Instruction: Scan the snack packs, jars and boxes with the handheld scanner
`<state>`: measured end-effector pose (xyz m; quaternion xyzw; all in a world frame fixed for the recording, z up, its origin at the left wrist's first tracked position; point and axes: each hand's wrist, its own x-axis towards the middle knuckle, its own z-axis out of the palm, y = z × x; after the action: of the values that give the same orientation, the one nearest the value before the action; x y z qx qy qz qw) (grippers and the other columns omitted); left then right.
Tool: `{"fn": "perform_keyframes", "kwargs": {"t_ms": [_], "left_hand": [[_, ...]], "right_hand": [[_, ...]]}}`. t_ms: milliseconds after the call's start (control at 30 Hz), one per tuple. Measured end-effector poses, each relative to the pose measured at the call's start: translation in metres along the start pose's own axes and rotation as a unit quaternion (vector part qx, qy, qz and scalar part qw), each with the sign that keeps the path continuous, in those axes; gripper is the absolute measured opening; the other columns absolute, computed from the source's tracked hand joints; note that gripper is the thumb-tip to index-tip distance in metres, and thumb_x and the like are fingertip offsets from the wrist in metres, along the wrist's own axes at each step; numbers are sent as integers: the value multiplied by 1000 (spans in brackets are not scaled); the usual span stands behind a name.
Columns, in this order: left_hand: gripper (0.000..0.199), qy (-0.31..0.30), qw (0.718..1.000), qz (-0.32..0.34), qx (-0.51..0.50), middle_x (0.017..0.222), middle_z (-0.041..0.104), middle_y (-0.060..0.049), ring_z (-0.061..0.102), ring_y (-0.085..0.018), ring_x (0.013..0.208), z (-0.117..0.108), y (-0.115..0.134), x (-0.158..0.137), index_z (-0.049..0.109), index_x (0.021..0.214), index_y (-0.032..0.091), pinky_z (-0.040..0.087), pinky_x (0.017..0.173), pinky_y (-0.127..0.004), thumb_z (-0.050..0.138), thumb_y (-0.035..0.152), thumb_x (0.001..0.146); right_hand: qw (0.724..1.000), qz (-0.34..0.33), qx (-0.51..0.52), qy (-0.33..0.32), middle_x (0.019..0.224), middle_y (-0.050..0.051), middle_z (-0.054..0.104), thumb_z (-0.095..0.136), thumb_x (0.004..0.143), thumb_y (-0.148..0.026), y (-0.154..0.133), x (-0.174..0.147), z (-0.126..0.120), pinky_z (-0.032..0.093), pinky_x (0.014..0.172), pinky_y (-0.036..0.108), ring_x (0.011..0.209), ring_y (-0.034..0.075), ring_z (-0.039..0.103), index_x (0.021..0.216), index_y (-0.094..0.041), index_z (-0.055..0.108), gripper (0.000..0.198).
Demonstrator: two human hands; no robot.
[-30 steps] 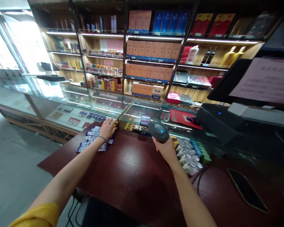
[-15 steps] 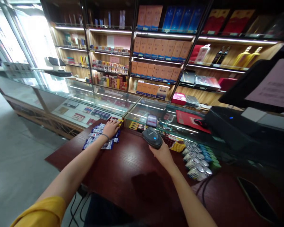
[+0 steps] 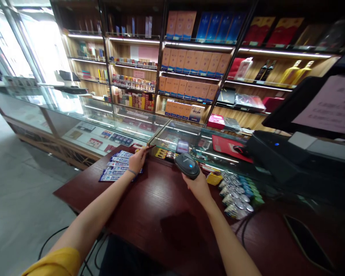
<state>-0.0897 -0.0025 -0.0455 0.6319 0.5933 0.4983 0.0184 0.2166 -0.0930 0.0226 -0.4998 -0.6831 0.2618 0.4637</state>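
Observation:
My right hand [image 3: 198,184] is closed round the handle of a black barcode scanner [image 3: 187,165], which has a lit blue light on top and is held above the brown table [image 3: 158,203]. My left hand [image 3: 138,160] pinches a thin, dark reddish-brown packet [image 3: 151,147], seen almost edge-on, at the far edge of the table. Beside and under that wrist lie several blue-and-white snack packets [image 3: 115,171], spread in overlapping rows. Yellow-and-brown packets [image 3: 213,178] lie just beyond my right hand, partly covered by it.
Several silver-topped cans [image 3: 237,199] and green-and-blue ones [image 3: 253,191] lie to the right. A phone [image 3: 307,241] rests near the right edge. Beyond the table runs a glass display counter [image 3: 132,126]. A dark monitor [image 3: 313,111] and a red mat [image 3: 230,147] stand on the right.
My left hand has picked up the thin packet it lay flat upon and tilted it edge-on, moving slightly right. The scanner stays nearly in place in my right hand.

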Motion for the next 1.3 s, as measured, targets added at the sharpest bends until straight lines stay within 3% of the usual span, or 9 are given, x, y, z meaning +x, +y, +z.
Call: {"fn": "perform_keyframes", "kwargs": {"t_ms": [100,167,267,367,467,700,933,1200,1300], "left_hand": [[28,82,968,-106,-211,109,72,-7,71,-24,98,24,25,-15,64,119,25,56,86,-34,59,36,94],[29,102,895,-207,-382,104,71,-6,72,-21,87,40,39,-25,60,116,24,60,80,-36,62,40,92],[31,97,767,-295,-561,108,70,-4,73,-18,84,54,51,-37,54,115,27,62,81,-41,67,40,90],[27,100,689,-339,-633,115,70,-4,73,-17,92,56,51,-45,52,112,28,60,90,-46,67,37,91],[20,110,659,-368,-647,117,70,-4,73,-18,96,52,44,-48,52,111,28,57,97,-50,63,33,95],[16,87,663,-341,-661,127,67,-5,69,-20,112,50,37,-48,54,112,29,54,102,-50,57,38,99],[21,106,676,-363,-632,118,69,-2,72,-16,96,52,36,-47,51,109,29,57,96,-49,64,35,93],[39,87,745,-291,-594,97,71,1,70,-12,82,47,46,-32,57,107,26,58,91,-41,78,28,75],[40,81,792,-252,-550,99,73,-2,71,-14,81,47,56,-21,59,108,23,59,83,-34,78,33,74]], "right_hand": [[1000,7,0,2,65,1,69,67,77,-38,-1,0,0,49,52,27,55,21,66,123,-16,61,52],[1000,9,-3,-5,74,2,72,66,77,-36,-2,-1,-1,49,53,27,58,21,67,126,-19,58,53],[998,16,-41,-35,86,3,75,67,78,-36,-5,-3,-2,50,58,28,69,23,71,124,-25,56,49],[990,37,-115,-79,93,2,76,70,77,-35,-11,-5,-2,51,67,30,86,27,74,121,-30,55,46],[976,58,-173,-123,98,3,77,70,78,-32,-19,-7,2,50,72,31,93,30,75,126,-31,52,52],[959,65,-223,-162,96,7,78,72,75,-28,-24,-8,7,48,71,31,96,34,74,116,-28,62,42],[972,60,-184,-132,92,2,77,71,75,-26,-20,-6,2,47,68,30,89,30,75,115,-30,57,42],[994,20,-103,-42,88,2,75,72,75,-32,-9,2,-22,51,60,28,72,23,71,116,-29,60,43],[998,17,-66,-8,86,3,74,69,78,-36,-10,6,-39,48,51,26,56,18,65,120,-25,60,45]]}}
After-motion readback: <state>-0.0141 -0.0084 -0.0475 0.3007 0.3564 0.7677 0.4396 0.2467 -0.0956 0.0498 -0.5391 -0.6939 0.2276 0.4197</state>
